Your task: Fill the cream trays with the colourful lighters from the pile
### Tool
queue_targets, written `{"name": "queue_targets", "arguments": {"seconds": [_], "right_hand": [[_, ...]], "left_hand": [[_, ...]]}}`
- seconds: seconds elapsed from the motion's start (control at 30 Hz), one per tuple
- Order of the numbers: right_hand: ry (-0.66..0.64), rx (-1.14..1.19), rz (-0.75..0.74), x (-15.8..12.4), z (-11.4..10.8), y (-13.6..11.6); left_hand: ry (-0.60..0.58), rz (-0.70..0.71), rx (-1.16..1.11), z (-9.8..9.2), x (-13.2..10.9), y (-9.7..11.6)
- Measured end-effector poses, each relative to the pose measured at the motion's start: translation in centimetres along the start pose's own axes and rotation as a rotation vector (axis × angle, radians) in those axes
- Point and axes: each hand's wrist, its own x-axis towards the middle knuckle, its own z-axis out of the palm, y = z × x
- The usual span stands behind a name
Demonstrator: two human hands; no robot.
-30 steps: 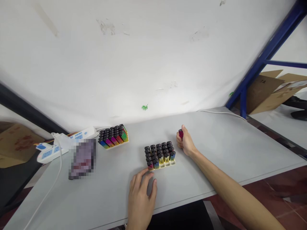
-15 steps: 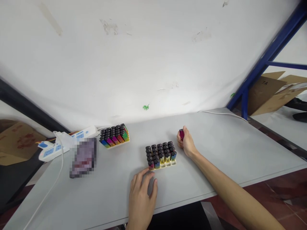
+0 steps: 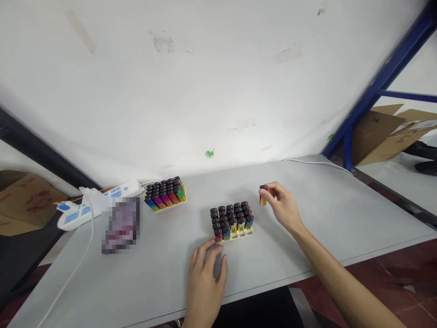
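Between the thumb and fingers of my right hand (image 3: pixel 280 202) is a lighter (image 3: pixel 262 196), upright, with a black top and a pink-to-yellow body. It is right of a cream tray (image 3: pixel 235 237) filled with rows of black-topped lighters (image 3: pixel 233 224). Along the tray's near row, a pink and a blue lighter stand at the left end, and the slots to their right show bare. My left hand (image 3: pixel 205 280) rests on the table with its fingers spread, the fingertips close to the tray's near left corner. Whether they touch it I cannot tell.
A second tray of multicoloured lighters (image 3: pixel 166 195) stands at the back left. Beside it lie a white power strip (image 3: pixel 119 191) with a cable and a blurred purple item (image 3: pixel 121 225). A white wall (image 3: pixel 218 91) closes off the back of the grey table (image 3: pixel 324 205).
My right hand has turned and loosened from a fist into a fingertip grip, so the lighter's body now shows. The left hand stays beside the tray. The view has shifted slightly.
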Motion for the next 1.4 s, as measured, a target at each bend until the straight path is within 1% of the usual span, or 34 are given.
{"name": "queue_targets", "arguments": {"seconds": [0.07, 0.1, 0.17, 0.27, 0.4, 0.47, 0.57, 0.67, 0.77, 0.93, 1.03, 1.17, 1.27, 1.4], "right_hand": [[-0.029, 0.04, -0.015, -1.6, -1.3, -1.6], [-0.013, 0.044, -0.036, -2.5, -1.7, -2.3], [-0.002, -0.021, -0.111, -4.5, -1.9, -3.5], [-0.099, -0.106, -0.23, -7.2, -0.4, -3.9], [-0.157, -0.167, -0.274, -9.0, 2.8, -2.5], [-0.16, -0.214, -0.289, -9.2, 3.9, -1.7], [-0.164, -0.337, -0.316, -9.2, 4.4, -1.4], [-0.186, -0.49, -0.354, -8.8, 4.2, -2.0], [-0.209, -0.62, -0.355, -8.3, 4.1, -2.9], [-0.215, -0.703, -0.328, -7.9, 4.2, -3.7], [-0.241, -0.75, -0.307, -7.7, 4.1, -4.0], [-0.268, -0.758, -0.257, -7.7, 4.1, -4.5], [-0.228, -0.74, -0.234, -8.1, 3.9, -4.5], [-0.073, -0.679, -0.236, -9.0, 2.8, -3.5]], "left_hand": [[0.001, 0.002, -0.001, 0.0, 0.0, 0.0], [0.0, 0.002, -0.001, 0.0, 0.0, -0.1], [-0.002, 0.0, 0.0, 0.0, 0.0, -0.1], [-0.002, 0.001, -0.011, 0.1, 0.1, -0.1], [-0.001, -0.001, -0.033, 0.0, 0.1, 0.1], [-0.006, -0.005, -0.038, -0.1, 0.1, 0.2], [-0.023, -0.017, -0.043, -0.3, 0.1, 0.3], [-0.022, -0.019, -0.05, -0.3, 0.2, 0.3], [-0.009, -0.017, -0.05, -0.3, 0.3, 0.4], [-0.005, -0.008, -0.051, -0.3, 0.4, 0.4], [-0.013, -0.016, -0.055, -0.4, 0.4, 0.5], [-0.017, -0.027, -0.068, -0.5, 0.6, 0.7], [-0.003, -0.016, -0.081, -0.5, 0.6, 0.9], [-0.004, -0.023, -0.062, -0.5, 0.6, 1.1]]}}
